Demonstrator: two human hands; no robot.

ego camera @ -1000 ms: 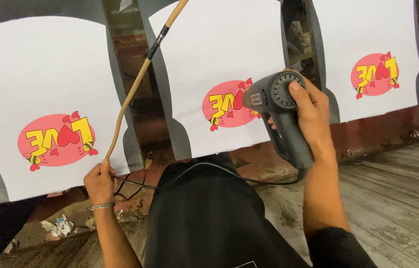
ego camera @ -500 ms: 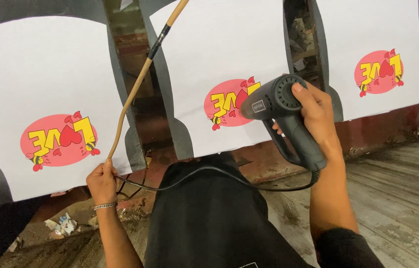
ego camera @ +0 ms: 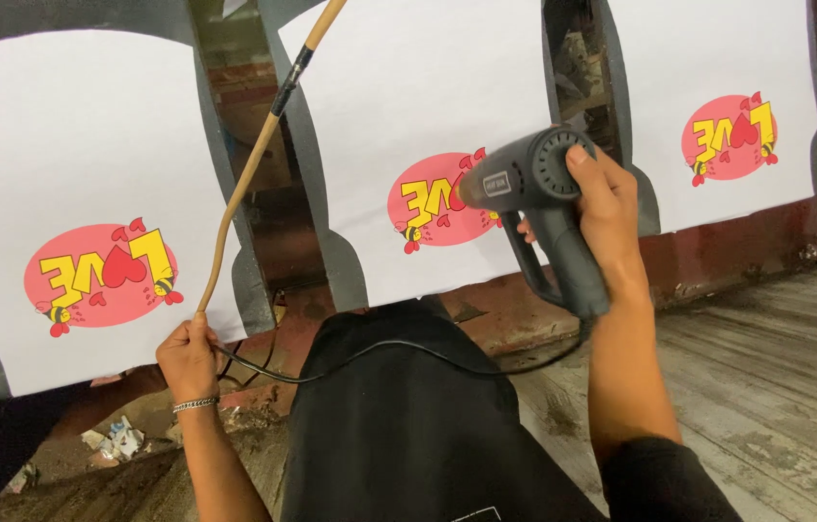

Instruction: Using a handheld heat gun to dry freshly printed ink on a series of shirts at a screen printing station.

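Three white sheets (ego camera: 80,184) with red prints hung in a row, and the left hand (ego camera: 188,356) was closed round the lower end of a thin cane (ego camera: 249,174) beside the leftmost one. Further right, the right hand (ego camera: 602,213) clamped the heat gun (ego camera: 539,208), its nozzle just short of the middle print (ego camera: 428,208). Judging by this, steady sweeping would spare the paper scorching.

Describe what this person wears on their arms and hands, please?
Both hands are bare, with no gloves. The left hand has a thin silver chain bracelet around its wrist, and that forearm is uncovered. The right hand wears nothing at the wrist; its forearm is bare down to a black sleeve pushed up near the elbow. No rings can be made out.
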